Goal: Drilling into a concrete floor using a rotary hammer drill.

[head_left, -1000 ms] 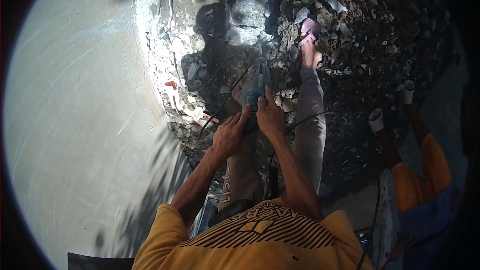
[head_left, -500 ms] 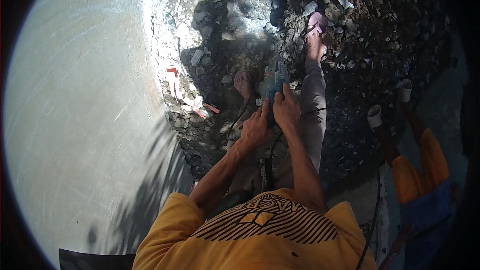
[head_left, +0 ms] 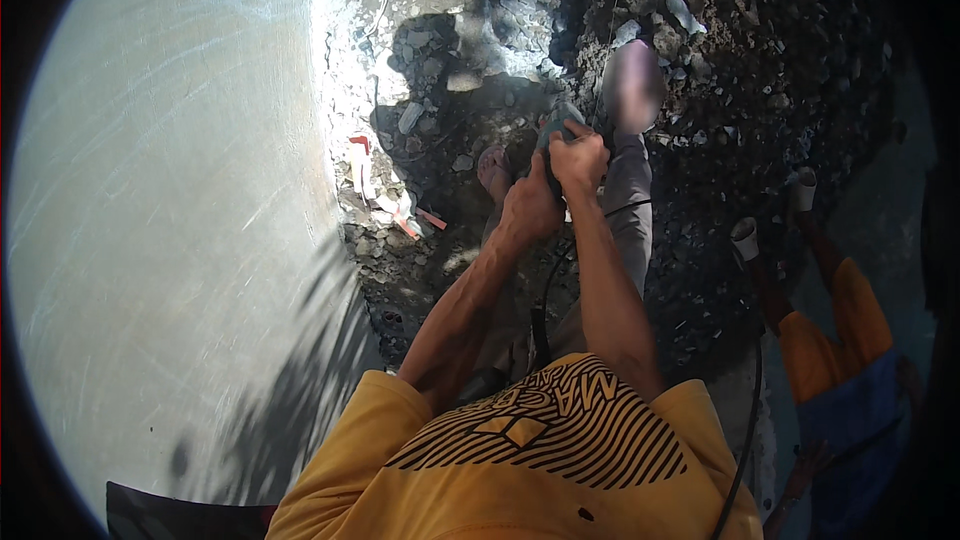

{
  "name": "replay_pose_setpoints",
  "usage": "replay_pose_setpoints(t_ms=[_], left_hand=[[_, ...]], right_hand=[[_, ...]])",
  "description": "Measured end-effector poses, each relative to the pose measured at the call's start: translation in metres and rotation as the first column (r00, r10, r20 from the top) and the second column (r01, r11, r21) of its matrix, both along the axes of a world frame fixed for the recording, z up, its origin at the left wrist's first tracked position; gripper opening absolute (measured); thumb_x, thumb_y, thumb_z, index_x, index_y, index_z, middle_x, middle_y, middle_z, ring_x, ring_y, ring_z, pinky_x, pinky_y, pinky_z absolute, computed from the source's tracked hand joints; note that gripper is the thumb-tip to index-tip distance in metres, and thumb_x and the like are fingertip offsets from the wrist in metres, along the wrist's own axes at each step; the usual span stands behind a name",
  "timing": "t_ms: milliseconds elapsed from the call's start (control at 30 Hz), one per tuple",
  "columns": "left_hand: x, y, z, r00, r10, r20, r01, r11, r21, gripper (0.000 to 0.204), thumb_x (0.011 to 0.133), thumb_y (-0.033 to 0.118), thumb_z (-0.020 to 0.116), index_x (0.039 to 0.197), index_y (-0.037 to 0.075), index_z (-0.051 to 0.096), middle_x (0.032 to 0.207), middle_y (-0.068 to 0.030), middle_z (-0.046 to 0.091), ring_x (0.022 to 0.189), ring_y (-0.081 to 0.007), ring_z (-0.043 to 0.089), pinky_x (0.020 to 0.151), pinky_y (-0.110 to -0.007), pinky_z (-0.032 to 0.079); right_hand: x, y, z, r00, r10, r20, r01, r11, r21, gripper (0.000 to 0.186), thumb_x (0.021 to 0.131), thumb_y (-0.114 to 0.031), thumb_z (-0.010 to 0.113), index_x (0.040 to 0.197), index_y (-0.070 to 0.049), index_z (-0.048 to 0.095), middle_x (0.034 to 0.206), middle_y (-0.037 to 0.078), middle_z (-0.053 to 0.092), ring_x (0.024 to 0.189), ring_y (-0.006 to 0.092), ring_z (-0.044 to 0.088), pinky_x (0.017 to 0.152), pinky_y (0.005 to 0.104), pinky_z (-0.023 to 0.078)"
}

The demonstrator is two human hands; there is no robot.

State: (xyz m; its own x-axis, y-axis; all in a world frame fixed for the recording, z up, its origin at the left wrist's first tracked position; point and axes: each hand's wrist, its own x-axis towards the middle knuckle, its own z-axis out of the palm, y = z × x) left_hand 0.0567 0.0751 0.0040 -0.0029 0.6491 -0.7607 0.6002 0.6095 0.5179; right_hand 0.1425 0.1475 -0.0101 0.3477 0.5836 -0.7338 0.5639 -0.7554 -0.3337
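A corded power tool with a teal body (head_left: 561, 119) is held out in front of me, over the rubble between my feet. My left hand (head_left: 533, 200) is wrapped round its near end. Farther forward, my right hand (head_left: 581, 159) grips the upper part of the body. Its working tip is hidden, so I cannot tell whether it touches the ground. A black cord (head_left: 549, 285) trails back from it toward my body.
A smooth grey concrete wall (head_left: 180, 190) fills the left side. Broken stones (head_left: 725, 200) cover the ground. Red and white scraps (head_left: 402, 215) lie beside the wall. At the right stands another person in orange shorts (head_left: 860, 320). My sandalled right foot (head_left: 634, 80) is forward.
Both hands have moved slightly forward, and the right hand has shifted up along the tool. The tool now tilts differently, with less of its body showing. The view has shifted a little.
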Motion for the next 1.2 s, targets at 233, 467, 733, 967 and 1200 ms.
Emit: replay_pose_setpoints(t_ms=[233,467,733,967,1200], left_hand=[[-0.008,0.007,0.001,0.999,0.035,0.034,-0.033,0.997,-0.073,0.082,0.079,0.029,0.074,0.142,0.005,0.028,0.101,-0.0314,0.066,0.093,-0.0487,0.065,0.081,-0.052,0.05],[0.006,0.009,0.017,0.981,-0.194,0.022,0.195,0.96,-0.2,0.088,0.08,0.027,0.069,0.147,-0.004,0.021,0.092,-0.0299,0.068,0.088,-0.0459,0.068,0.078,-0.053,0.052],[0.034,-0.018,0.013,0.997,-0.074,-0.005,0.073,0.994,-0.084,0.09,0.084,0.029,0.066,0.15,-0.007,0.016,0.092,-0.0275,0.068,0.083,-0.0445,0.068,0.074,-0.053,0.052],[0.042,-0.053,-0.001,0.997,-0.052,0.053,0.058,0.991,-0.12,0.094,0.085,0.033,0.066,0.152,-0.004,0.011,0.095,-0.0293,0.067,0.081,-0.0468,0.067,0.073,-0.053,0.053],[0.047,-0.072,-0.003,0.997,0.033,0.072,-0.022,0.988,-0.15,0.097,0.084,0.037,0.07,0.15,-0.004,0.013,0.101,-0.0285,0.068,0.088,-0.0441,0.069,0.074,-0.049,0.054]], right_hand=[[-0.013,-0.004,-0.014,1.0,-0.01,0.023,0.01,1.0,0.006,0.039,0.078,-0.025,0.073,0.112,-0.008,0.073,0.122,0.019,0.066,0.105,0.0387,0.067,0.092,0.045,0.052],[0.013,-0.015,-0.012,0.99,-0.062,0.126,0.067,0.997,-0.033,0.044,0.076,-0.032,0.07,0.116,-0.012,0.073,0.127,0.02,0.064,0.113,0.0394,0.063,0.098,0.0442,0.05],[0.03,-0.031,-0.014,0.989,-0.069,0.133,0.065,0.997,0.032,0.045,0.076,-0.033,0.07,0.114,-0.008,0.073,0.118,0.019,0.069,0.111,0.0382,0.064,0.098,0.0422,0.049],[0.044,-0.07,-0.019,0.993,-0.109,0.038,0.101,0.979,0.178,0.039,0.081,-0.027,0.069,0.111,-0.001,0.072,0.116,0.021,0.069,0.11,0.0364,0.065,0.097,0.0408,0.049],[0.045,-0.089,-0.026,0.999,0.018,0.049,-0.028,0.978,0.204,0.04,0.084,-0.026,0.066,0.115,-0.001,0.07,0.128,0.024,0.062,0.119,0.0402,0.06,0.102,0.0417,0.047]])
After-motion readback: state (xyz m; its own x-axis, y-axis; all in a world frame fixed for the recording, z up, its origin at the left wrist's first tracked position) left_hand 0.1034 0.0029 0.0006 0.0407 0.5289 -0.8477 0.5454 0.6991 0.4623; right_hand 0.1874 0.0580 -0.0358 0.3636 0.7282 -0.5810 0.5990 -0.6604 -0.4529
